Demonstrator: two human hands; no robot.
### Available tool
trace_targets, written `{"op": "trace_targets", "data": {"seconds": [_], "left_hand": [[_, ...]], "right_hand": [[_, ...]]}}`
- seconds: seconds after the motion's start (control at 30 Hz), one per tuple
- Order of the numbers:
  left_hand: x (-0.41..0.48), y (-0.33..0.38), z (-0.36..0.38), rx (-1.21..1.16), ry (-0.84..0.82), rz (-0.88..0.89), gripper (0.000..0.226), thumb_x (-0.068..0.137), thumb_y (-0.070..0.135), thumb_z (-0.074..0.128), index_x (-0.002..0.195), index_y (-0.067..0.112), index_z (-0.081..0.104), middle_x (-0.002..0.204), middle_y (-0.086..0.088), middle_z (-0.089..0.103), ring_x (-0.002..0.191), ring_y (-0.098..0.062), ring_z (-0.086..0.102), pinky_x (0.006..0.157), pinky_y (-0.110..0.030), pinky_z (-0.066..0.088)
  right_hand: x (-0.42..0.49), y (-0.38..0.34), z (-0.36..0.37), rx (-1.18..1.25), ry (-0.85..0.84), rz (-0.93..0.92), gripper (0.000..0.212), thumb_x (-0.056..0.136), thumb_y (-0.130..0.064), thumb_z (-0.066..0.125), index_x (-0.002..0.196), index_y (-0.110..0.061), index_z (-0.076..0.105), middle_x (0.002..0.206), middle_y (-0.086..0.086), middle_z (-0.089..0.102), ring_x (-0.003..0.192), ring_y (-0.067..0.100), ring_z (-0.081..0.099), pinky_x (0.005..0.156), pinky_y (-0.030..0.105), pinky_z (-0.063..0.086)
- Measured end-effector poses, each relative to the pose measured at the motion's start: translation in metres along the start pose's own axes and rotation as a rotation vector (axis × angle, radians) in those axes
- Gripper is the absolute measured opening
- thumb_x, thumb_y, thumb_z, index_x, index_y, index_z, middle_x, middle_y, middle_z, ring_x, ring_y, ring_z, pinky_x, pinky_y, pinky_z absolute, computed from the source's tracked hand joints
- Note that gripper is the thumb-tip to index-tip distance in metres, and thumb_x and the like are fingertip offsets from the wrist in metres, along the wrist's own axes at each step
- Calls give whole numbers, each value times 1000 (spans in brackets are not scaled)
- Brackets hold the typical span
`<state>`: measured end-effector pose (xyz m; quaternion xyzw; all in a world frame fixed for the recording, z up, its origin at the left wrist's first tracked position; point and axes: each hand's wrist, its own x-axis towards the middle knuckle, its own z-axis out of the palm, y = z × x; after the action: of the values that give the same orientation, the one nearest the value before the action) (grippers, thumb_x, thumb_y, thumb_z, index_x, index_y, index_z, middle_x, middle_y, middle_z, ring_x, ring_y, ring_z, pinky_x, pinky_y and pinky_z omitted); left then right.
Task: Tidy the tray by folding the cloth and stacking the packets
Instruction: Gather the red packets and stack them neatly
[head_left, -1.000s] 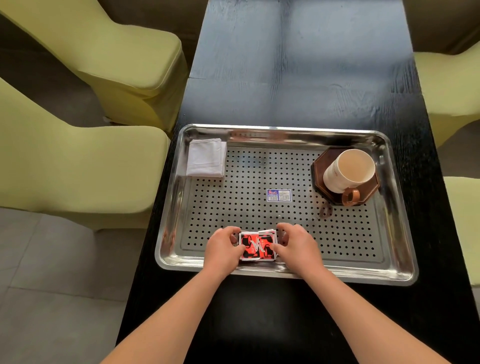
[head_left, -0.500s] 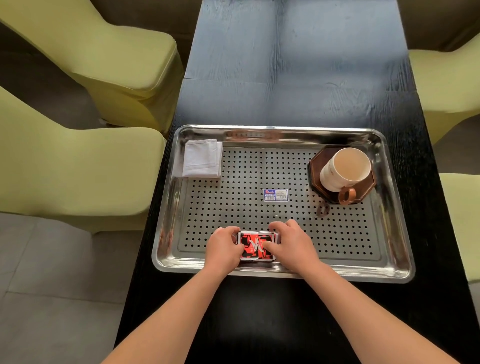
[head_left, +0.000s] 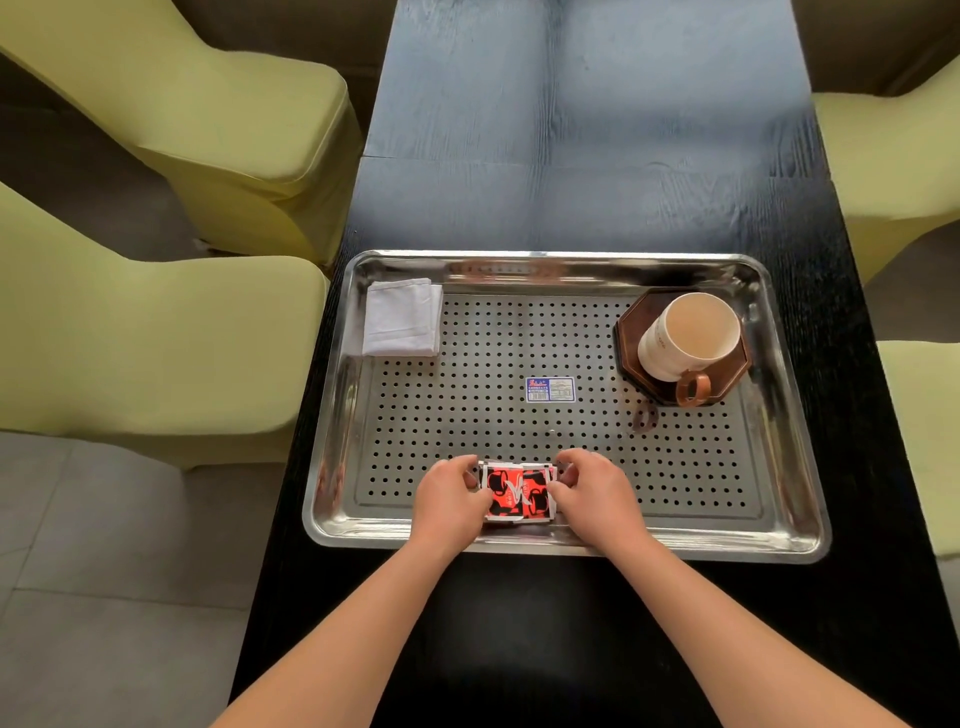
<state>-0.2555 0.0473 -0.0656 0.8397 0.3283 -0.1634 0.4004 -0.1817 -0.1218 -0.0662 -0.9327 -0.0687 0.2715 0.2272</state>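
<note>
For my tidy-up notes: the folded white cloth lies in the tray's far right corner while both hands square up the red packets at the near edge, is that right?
Not quite: the head view shows the folded cloth in the tray's far left corner. The cup occupies the far right. Both the left hand and right hand do hold the red packets at the near edge.

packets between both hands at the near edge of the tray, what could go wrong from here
1. The packets look unevenly squared, with white edges poking out; if the left hand or right hand lets go, the stack may fan out.
2. The stack sits close to the tray near rim, so a nudge could push packets against the rim.
</note>
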Motion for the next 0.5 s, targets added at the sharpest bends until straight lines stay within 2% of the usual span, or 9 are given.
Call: {"op": "trace_targets", "data": {"seconds": [0.1, 0.23, 0.37, 0.5], "left_hand": [[-2, 3, 2, 19, -9, 25, 42, 86, 18, 65, 128, 19, 64, 106, -1, 63, 93, -14, 58, 77, -25, 44], [-2, 2, 2, 11, -20, 24, 42, 86, 18, 64, 128, 19, 64, 103, 0, 63, 92, -13, 58, 75, -23, 42], [-2, 4, 1, -16, -25, 6, 49, 85, 22, 66, 134, 18, 59, 105, -2, 65, 96, -16, 61, 83, -30, 49], [-3, 6, 3, -26, -18, -1, 51, 85, 25, 69, 134, 18, 58, 105, -2, 66, 96, -17, 62, 90, -36, 52]], "right_hand": [[-4, -2, 6, -2, -25, -12, 37, 91, -24, 68, 126, -15, 62, 101, -1, 63, 94, 15, 58, 82, 27, 46], [-4, 0, 4, 19, -17, -14, 41, 90, -25, 69, 130, -20, 60, 99, -4, 60, 90, 13, 56, 76, 24, 39], [-2, -2, 0, -49, -91, -55, 51, 91, -37, 66, 140, -37, 50, 106, -4, 53, 97, 14, 57, 78, 27, 44], [0, -4, 1, -91, -118, -50, 42, 93, -38, 65, 134, -37, 55, 113, -1, 52, 100, 17, 59, 81, 31, 51]]}}
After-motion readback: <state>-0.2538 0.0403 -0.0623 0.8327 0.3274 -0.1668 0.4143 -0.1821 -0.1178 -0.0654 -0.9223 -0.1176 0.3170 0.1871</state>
